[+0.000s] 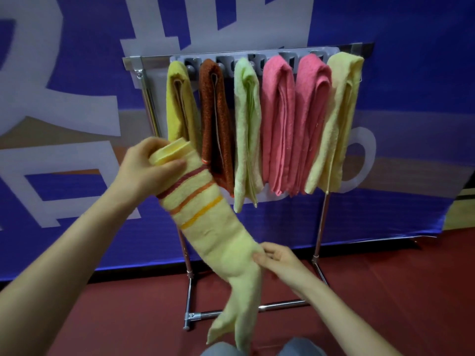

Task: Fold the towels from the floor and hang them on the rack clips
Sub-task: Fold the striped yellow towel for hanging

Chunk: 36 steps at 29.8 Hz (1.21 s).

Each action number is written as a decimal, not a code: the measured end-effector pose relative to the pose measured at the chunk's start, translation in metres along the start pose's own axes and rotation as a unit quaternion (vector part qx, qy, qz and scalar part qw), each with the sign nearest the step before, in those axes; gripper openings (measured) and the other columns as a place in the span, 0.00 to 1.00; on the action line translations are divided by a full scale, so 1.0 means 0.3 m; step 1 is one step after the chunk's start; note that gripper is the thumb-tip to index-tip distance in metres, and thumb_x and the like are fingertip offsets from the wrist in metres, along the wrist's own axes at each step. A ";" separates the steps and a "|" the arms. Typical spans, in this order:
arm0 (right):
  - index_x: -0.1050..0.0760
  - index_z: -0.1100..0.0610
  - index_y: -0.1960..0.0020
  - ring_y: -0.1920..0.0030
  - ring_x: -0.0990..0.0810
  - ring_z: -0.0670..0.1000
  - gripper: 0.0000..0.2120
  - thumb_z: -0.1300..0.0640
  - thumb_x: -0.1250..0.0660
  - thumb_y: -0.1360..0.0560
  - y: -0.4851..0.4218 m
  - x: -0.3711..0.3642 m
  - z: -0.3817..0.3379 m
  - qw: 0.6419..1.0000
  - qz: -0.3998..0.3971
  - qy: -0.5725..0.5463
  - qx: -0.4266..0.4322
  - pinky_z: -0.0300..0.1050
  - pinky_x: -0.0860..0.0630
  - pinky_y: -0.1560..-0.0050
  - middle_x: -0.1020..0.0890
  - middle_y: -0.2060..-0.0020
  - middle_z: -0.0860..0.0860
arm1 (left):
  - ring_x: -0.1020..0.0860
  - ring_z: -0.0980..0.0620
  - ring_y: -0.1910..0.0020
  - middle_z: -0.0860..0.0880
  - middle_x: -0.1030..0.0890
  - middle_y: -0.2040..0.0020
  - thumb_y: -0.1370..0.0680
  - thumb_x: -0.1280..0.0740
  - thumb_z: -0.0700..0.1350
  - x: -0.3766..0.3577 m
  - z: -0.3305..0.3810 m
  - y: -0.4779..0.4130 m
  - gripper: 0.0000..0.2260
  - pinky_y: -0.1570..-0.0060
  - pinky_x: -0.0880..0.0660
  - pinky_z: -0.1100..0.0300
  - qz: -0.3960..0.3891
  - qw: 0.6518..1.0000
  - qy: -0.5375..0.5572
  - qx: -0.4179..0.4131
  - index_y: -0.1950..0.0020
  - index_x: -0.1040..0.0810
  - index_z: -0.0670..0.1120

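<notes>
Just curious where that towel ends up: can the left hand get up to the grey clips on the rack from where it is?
Probably yes. The left hand, gripping the striped towel, is below the grey clips, with only the hanging yellow towel beside its path.

Rack clips [191, 65] mostly behind hung towels [279, 119]; tip of striped towel [205, 217] perhaps off-frame.

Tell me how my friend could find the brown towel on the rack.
Look at the metal rack standing before the big blue banner, where six folded towels hang in a row. Counting from the left end, the brown towel is second, between a mustard-yellow towel and a pale green towel. It is the only dark, rusty-brown one.
</notes>
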State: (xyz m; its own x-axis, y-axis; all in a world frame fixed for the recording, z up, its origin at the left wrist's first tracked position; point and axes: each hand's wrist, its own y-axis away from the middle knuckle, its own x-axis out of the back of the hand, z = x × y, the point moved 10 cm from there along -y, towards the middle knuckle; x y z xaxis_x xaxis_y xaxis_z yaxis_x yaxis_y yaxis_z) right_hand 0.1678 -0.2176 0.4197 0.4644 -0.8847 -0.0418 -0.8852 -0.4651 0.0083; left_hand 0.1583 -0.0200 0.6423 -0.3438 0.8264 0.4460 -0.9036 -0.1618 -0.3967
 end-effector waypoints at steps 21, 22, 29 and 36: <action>0.21 0.53 0.56 0.62 0.19 0.41 0.07 0.54 0.35 0.31 0.061 -0.012 -0.472 0.988 -0.106 0.098 0.047 0.31 0.25 0.60 0.16 0.66 0.46 | 0.26 0.46 0.60 0.40 0.25 0.61 0.27 0.40 0.57 -0.475 0.055 0.190 0.26 0.60 0.30 0.60 -0.260 0.941 0.216 0.027 0.54 0.25 0.31; 0.21 0.54 0.56 0.63 0.19 0.41 0.09 0.53 0.35 0.33 0.069 -0.009 -0.464 0.990 -0.105 0.081 0.041 0.31 0.25 0.61 0.17 0.67 0.45 | 0.28 0.46 0.62 0.40 0.27 0.62 0.28 0.39 0.56 -0.473 0.069 0.186 0.24 0.62 0.31 0.60 -0.253 0.940 0.228 0.026 0.55 0.25 0.32; 0.21 0.58 0.50 0.58 0.19 0.45 0.31 0.34 0.30 0.41 0.091 0.012 -0.262 0.995 -0.093 0.010 -0.041 0.34 0.24 0.59 0.16 0.59 0.48 | 0.29 0.56 0.74 0.49 0.28 0.74 0.23 0.42 0.45 -0.389 0.142 0.115 0.15 0.72 0.33 0.70 -0.174 0.956 0.236 0.014 0.65 0.28 0.38; 0.17 0.53 0.54 0.58 0.17 0.45 0.26 0.38 0.25 0.46 0.070 0.001 -0.375 0.992 -0.073 -0.092 0.044 0.35 0.21 0.59 0.14 0.60 0.49 | 0.24 0.46 0.55 0.41 0.23 0.56 0.28 0.38 0.54 -0.292 -0.040 0.144 0.17 0.54 0.29 0.57 -0.188 0.944 0.249 0.105 0.51 0.21 0.41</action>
State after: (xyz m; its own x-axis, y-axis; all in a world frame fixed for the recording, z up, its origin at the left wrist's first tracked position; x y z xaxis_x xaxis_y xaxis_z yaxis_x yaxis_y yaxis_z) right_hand 0.1522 -0.2314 0.5323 0.5819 -0.7836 -0.2176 -0.8119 -0.5755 -0.0984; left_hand 0.1525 -0.0929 0.5763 0.1264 0.9895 0.0701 -0.9867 0.1327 -0.0936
